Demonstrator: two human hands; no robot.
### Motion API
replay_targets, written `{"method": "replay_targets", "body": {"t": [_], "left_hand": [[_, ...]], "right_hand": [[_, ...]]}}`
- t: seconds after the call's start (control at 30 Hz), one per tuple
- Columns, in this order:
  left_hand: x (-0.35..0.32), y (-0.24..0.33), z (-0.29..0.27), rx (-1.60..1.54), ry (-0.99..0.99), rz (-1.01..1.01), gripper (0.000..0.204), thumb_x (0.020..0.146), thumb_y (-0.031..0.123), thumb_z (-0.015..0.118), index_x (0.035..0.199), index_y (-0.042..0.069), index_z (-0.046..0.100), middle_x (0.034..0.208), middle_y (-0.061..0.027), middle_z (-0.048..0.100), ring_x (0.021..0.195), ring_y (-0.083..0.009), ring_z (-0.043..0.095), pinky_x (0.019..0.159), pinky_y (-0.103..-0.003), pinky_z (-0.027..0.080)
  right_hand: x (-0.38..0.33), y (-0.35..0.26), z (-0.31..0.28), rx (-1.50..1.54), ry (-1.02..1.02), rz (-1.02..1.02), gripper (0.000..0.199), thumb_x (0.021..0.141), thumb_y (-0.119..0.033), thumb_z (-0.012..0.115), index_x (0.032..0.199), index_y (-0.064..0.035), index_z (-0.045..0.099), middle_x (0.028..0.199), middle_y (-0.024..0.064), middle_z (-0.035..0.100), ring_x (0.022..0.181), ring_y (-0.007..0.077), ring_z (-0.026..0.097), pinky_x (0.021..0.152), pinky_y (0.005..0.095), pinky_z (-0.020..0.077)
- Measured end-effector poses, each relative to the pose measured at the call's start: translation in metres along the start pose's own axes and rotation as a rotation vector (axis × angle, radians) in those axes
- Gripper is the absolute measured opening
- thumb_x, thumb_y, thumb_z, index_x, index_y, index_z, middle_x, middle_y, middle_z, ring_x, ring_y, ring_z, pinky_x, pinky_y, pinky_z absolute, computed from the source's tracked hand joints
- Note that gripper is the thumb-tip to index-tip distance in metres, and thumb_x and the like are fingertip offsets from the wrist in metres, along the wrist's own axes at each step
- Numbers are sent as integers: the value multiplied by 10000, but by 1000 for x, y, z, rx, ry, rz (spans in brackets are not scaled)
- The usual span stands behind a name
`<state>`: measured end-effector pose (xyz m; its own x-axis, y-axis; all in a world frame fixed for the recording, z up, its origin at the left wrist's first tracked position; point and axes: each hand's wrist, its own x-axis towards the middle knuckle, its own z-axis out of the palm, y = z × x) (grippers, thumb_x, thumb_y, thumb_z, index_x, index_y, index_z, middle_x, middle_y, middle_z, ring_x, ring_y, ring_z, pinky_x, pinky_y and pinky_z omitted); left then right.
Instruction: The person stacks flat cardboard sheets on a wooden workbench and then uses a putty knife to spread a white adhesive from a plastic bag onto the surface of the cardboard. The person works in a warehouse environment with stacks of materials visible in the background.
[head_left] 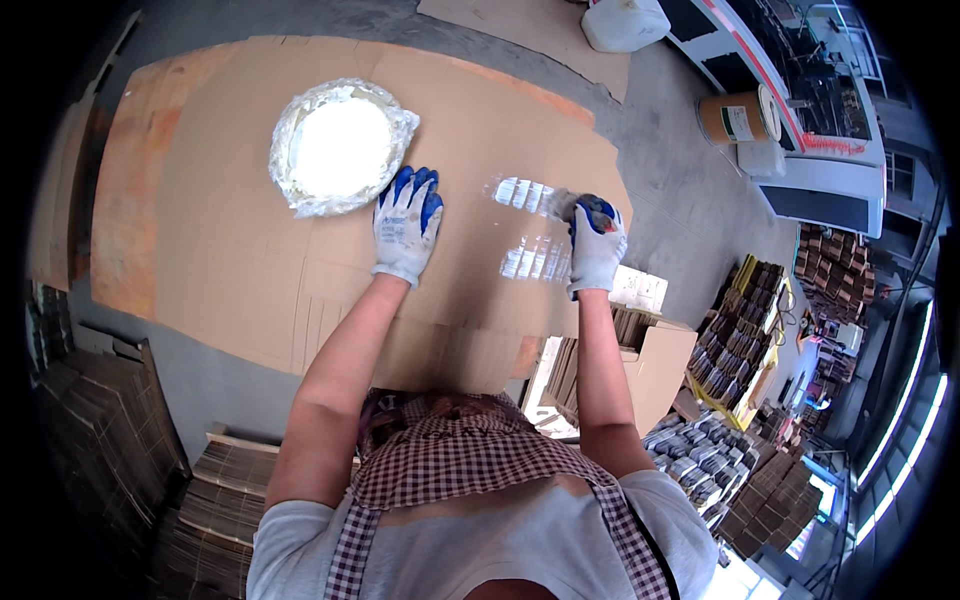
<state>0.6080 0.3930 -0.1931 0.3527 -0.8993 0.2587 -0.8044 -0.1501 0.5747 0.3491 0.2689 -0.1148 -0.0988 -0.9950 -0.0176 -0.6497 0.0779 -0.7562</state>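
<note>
My left hand (406, 222), in a white glove with blue fingertips, lies palm down with its fingers stretched out on a large brown cardboard sheet (240, 260). Just beyond it sits a round, bright white thing (345, 148) ringed with crumpled clear plastic; glare hides its inside. My right hand (597, 240), gloved alike, is curled at the sheet's right side. Something dark shows by its fingers, too unclear to name. Left of that hand the cardboard carries two shiny, striped patches, an upper patch (524, 194) and a lower patch (530, 260).
Under the sheet, a wooden board (125, 235) shows at the left. Beside my right forearm stands an opened cardboard box (662, 370). Stacks of flat cardboard (215, 500) lie at the lower left. A white jug (625, 24), a brown drum (738, 117) and a white machine (835, 170) stand farther off.
</note>
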Motion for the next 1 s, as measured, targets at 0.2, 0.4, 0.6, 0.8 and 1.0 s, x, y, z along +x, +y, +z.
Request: {"method": "replay_targets", "body": {"t": [0.2, 0.4, 0.6, 0.8, 1.0], "left_hand": [[1, 3, -3, -8, -16, -18, 445, 985, 317, 551, 1393, 148, 603, 1458, -42, 562, 1399, -272, 451, 1164, -446, 327], [-1, -3, -3, -27, -5, -19, 437, 989, 308, 553, 1386, 131, 605, 1449, -56, 572, 1389, -285, 464, 1158, -454, 334], [-2, -1, -2, -79, -6, -25, 441, 990, 299, 555, 1394, 127, 598, 1450, -68, 570, 1391, -293, 462, 1169, -463, 321], [-2, -2, -4, -219, 29, -64, 447, 997, 295, 535, 1407, 124, 587, 1458, -75, 564, 1395, -291, 461, 1173, -452, 323], [-2, -6, -6, -291, 77, -54, 420, 1015, 291, 498, 1379, 113, 606, 1441, -76, 579, 1381, -294, 478, 1162, -443, 341]], "right_hand": [[-14, -93, 82, 182, -154, -48, 250, 852, -192, 764, 1013, -20, 679, 950, 103, 706, 855, 220, 681, 820, 323, 533], [-14, -112, 89, 34, -168, -176, 248, 854, -224, 752, 1002, -37, 685, 942, 121, 688, 878, 274, 680, 785, 377, 541], [-13, -120, 89, 62, -238, -129, 243, 849, -216, 747, 1011, -44, 689, 1017, 141, 662, 885, 305, 670, 782, 397, 542], [-31, -118, 91, 30, -234, -180, 245, 844, -211, 739, 1005, -36, 679, 1027, 159, 650, 910, 322, 656, 817, 403, 532], [-60, -100, 92, 175, -315, -107, 246, 837, -174, 747, 1020, -37, 658, 1048, 156, 642, 934, 338, 646, 839, 405, 520]]}}
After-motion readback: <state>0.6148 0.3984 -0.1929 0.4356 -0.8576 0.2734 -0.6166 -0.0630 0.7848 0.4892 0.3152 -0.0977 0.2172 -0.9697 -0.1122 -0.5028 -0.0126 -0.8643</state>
